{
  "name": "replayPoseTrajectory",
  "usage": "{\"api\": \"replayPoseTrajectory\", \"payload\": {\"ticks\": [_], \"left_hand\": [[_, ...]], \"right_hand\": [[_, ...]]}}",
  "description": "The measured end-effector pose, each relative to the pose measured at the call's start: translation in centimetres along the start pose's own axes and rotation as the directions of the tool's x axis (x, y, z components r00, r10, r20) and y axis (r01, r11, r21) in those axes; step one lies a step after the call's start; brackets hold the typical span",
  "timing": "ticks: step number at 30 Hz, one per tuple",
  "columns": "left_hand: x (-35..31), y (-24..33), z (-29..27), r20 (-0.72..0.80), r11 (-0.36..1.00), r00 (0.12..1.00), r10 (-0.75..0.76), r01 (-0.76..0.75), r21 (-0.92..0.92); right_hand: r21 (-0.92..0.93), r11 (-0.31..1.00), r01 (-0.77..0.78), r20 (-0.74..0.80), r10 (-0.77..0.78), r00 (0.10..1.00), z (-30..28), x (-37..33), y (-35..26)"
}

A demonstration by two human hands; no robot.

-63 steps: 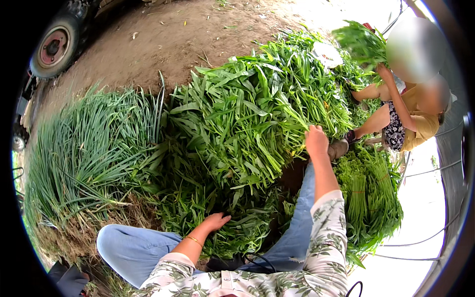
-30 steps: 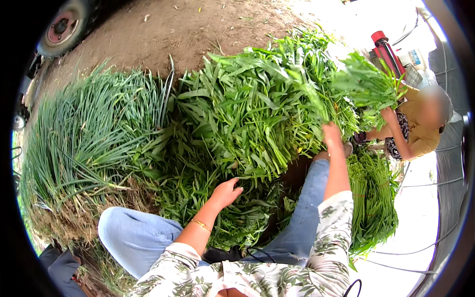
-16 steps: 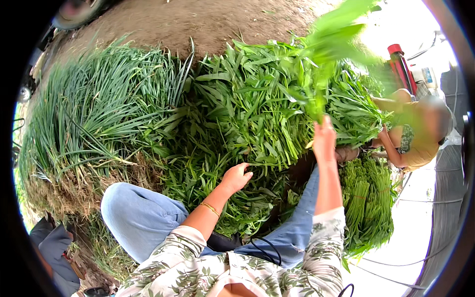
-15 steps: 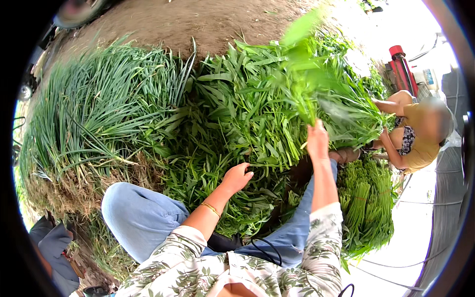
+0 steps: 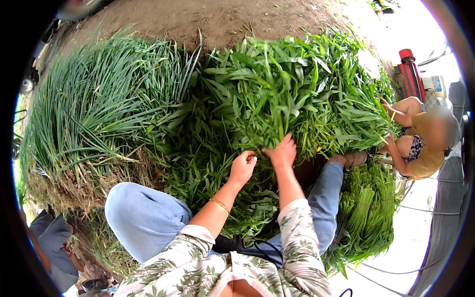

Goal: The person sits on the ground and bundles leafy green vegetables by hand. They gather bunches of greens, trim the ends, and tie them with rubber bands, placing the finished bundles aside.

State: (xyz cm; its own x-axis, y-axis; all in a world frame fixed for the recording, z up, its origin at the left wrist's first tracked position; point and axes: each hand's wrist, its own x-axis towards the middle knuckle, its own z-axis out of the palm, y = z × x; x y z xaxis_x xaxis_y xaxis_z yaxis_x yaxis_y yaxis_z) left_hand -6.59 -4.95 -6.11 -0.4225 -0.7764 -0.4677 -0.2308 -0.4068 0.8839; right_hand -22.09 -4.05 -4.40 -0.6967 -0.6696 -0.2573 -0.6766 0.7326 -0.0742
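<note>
My right hand (image 5: pixel 283 151) is at the middle of the leafy heap. Its fingers close round the lower stems of a bunch of water spinach (image 5: pixel 278 106), whose leaves point away from me and are slightly blurred. Just left of it, my left hand (image 5: pixel 243 167), with a gold bangle at the wrist, has its fingers curled together; what is in them, if anything, is hidden. Beneath and beyond both hands spreads a large heap of loose water spinach (image 5: pixel 217 116).
Spring onions (image 5: pixel 104 99) lie piled at the left, roots toward me. Tied green bundles (image 5: pixel 363 203) are stacked right of my leg. A co-worker (image 5: pixel 420 133) sits at the right, hands on greens. Behind stand a red cylindrical object (image 5: pixel 410 74) and a white container (image 5: pixel 434 85).
My right hand has come left and nearer with the bunch, beside my left hand. The bunch has swung down and left over the heap. My left hand moved slightly right.
</note>
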Motion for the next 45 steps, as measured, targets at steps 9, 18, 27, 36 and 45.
{"api": "replayPoseTrajectory", "payload": {"ticks": [9,18,27,36,45], "left_hand": [[1.9,2.1,-1.5,-0.141,0.935,0.986,-0.084,0.029,-0.354],[3.2,2.8,0.1,0.279,0.579,0.924,-0.261,0.381,-0.721],[2.1,2.9,0.3,0.416,0.479,0.886,-0.204,0.462,-0.747],[0.8,-5.5,-3.5,0.48,0.202,0.869,-0.123,0.495,-0.845],[-1.5,-7.1,-6.8,0.48,0.165,0.865,-0.148,0.5,-0.85]], "right_hand": [[0.741,0.62,-0.258,0.423,-0.133,0.896,-10.8,6.2,5.6],[0.836,0.379,-0.398,0.465,-0.102,0.879,-9.5,4.6,5.2],[-0.214,0.814,0.54,-0.179,-0.576,0.797,-3.7,-8.7,-2.8],[0.385,0.813,0.437,-0.252,-0.363,0.897,-5.2,-5.5,-1.4],[-0.143,0.968,0.208,0.148,-0.187,0.971,0.5,-1.3,0.2]]}}
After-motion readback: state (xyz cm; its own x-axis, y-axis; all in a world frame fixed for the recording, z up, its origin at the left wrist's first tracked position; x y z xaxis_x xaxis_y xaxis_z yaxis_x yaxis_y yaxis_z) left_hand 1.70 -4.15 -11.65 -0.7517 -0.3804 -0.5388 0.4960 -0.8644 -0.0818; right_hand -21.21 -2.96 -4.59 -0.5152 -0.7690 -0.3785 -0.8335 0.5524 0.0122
